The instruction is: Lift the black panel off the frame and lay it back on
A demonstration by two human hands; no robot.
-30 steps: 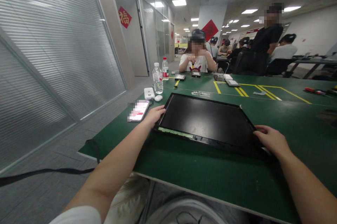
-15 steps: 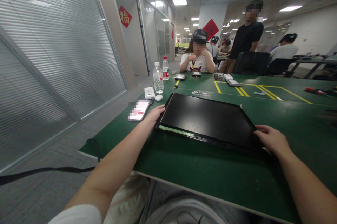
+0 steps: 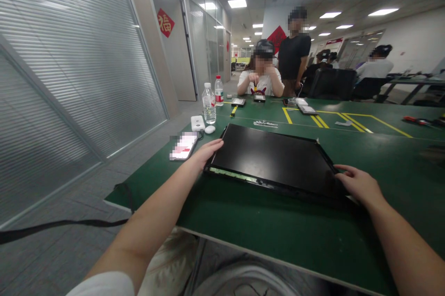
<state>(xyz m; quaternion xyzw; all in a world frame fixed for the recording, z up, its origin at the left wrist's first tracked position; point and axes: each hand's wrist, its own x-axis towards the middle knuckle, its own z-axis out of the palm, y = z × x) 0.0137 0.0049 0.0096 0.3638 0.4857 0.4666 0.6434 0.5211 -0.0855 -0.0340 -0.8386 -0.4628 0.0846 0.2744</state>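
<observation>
A black flat display panel [image 3: 274,157] lies face up on the green table [image 3: 271,231] in front of me. Its near edge shows a strip of green circuit board [image 3: 232,174] at the left. My left hand [image 3: 210,151] is closed on the panel's left edge, with the fingertips resting over the rim. At the opposite side, my right hand [image 3: 359,185] grips the right edge between thumb and fingers. The undersides of both hands are partly hidden.
Left of the panel are a phone [image 3: 184,145], a white charger-like box [image 3: 198,123], a small white round case [image 3: 209,129] and two water bottles [image 3: 209,105]. Small metal strips [image 3: 265,124] lie behind the panel. Across the table, a person [image 3: 262,73] works on a small device.
My left fingers have shifted slightly inward over the panel's left rim. My right hand stays at its edge. In the background, a standing person has moved to the left.
</observation>
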